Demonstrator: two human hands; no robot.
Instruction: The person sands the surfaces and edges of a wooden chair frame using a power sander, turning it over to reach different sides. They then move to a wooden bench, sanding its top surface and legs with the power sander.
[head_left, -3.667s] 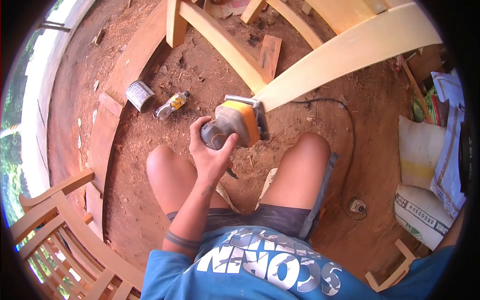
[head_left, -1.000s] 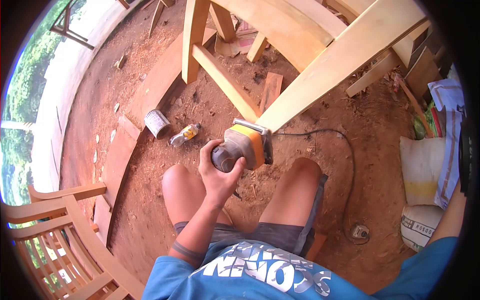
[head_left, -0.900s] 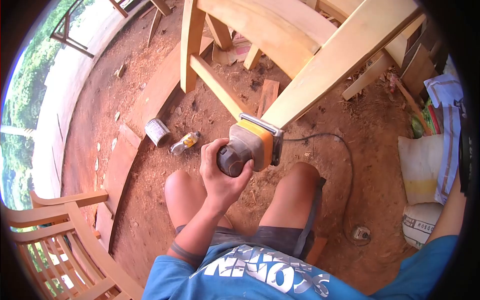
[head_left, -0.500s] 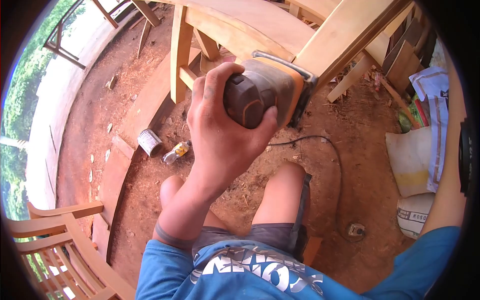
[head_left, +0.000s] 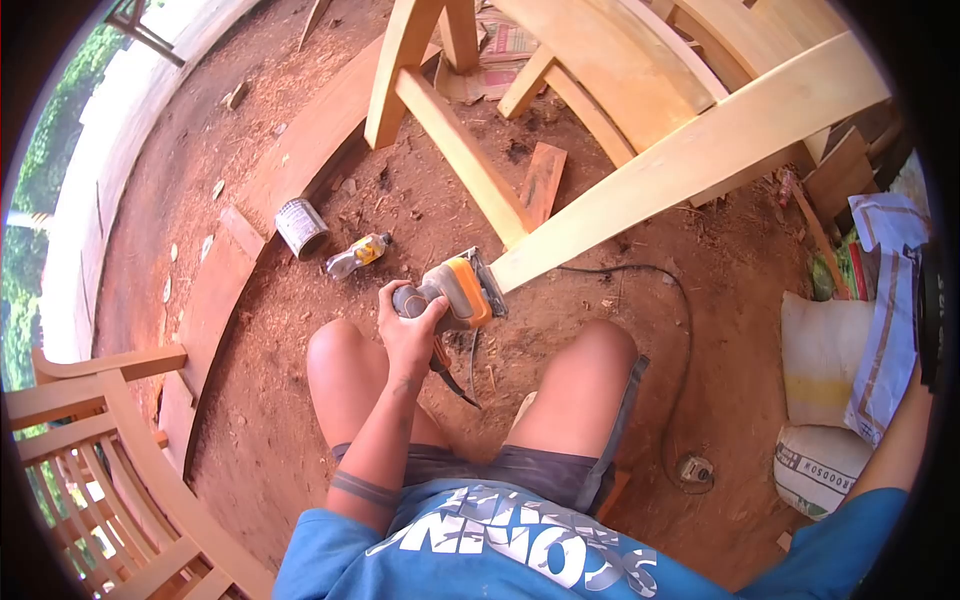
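Note:
My left hand (head_left: 408,325) is wrapped round the grey and orange electric sander (head_left: 465,292), fingers over its dark rounded grip. The sander's flat pad faces right and appears to touch the lower end of a long pale wooden leg (head_left: 640,190). That leg belongs to a wooden chair frame (head_left: 600,60) lying tilted in front of me. A cord hangs from the sander beneath my hand. My right forearm (head_left: 890,450) reaches up along the right edge, with a black band-like object at its end; the right hand itself is out of view.
A tin can (head_left: 302,229) and a plastic bottle (head_left: 358,256) lie on the dirt left of the sander. A plank (head_left: 300,165) runs along the left. A slatted wooden seat (head_left: 130,440) stands lower left. White sacks (head_left: 825,345) sit right, near a power cable (head_left: 685,370).
The sander in my left hand has moved down and toward me, from high on the leg to its lower end. The view has shifted, showing more of the chair frame.

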